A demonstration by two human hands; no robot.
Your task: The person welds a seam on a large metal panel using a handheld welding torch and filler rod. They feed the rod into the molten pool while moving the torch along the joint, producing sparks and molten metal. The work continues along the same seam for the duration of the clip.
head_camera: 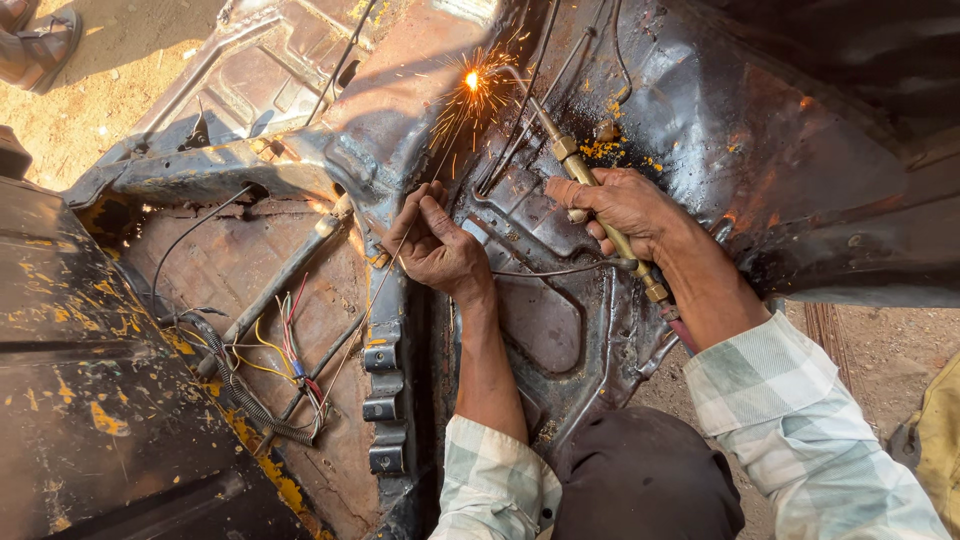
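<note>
My right hand [625, 210] grips the long brass gas torch [590, 190], tip sparking at the far seam of the blackened sheet-metal car body [760, 130]; my left hand [435, 245] pinches a thin filler rod [415, 215], angled to feed that flame.

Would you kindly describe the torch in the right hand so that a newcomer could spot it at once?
Start at the dark, rusty sheet-metal car body filling the view, and find the burst of orange sparks near its top centre. Running down-right from there into the right hand is the torch: a thin brass tube with a hexagonal nut. Unlike the thin filler rod in the left hand, it is thick and golden.
</note>
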